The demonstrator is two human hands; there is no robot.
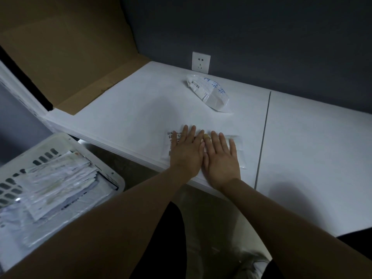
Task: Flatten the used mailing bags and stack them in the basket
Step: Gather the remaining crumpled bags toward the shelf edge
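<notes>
While both palms lie flat upon it, the mailing bag (pixel 238 147) sits at the near edge of the white table (pixel 130 109), straight down toward the person from the wall socket (pixel 200 62). The left hand (pixel 186 153) and the right hand (pixel 221 160) rest side by side with their thumbs almost touching. The fingers (pixel 192 131) are straight and a little spread, pointing back toward the socket. They grasp nothing and only press down on the bag.

The bag spreads out under them. A strip with a printed label (pixel 171 136) shows beyond the outer side of the left hand, a pale end shows past the right hand's little finger, and a thin margin shows ahead of the fingertips.

A second, crumpled bag (pixel 209 93) with a barcode sticker and blue writing lies puffed up just below the socket, well apart from the hands.

The white slotted basket (pixel 112 174) stands off the table, far down and to the left of the socket, beside the left forearm. It holds a stack of flattened bags (pixel 54 182), white and clear, fanned loosely, with the upper ones lying askew.

A cardboard sheet (pixel 70 57) leans to the left of the socket, its lower flap resting on the table. To the right of the socket, a dark seam (pixel 263 137) runs across the tabletop from the wall to the near edge.
</notes>
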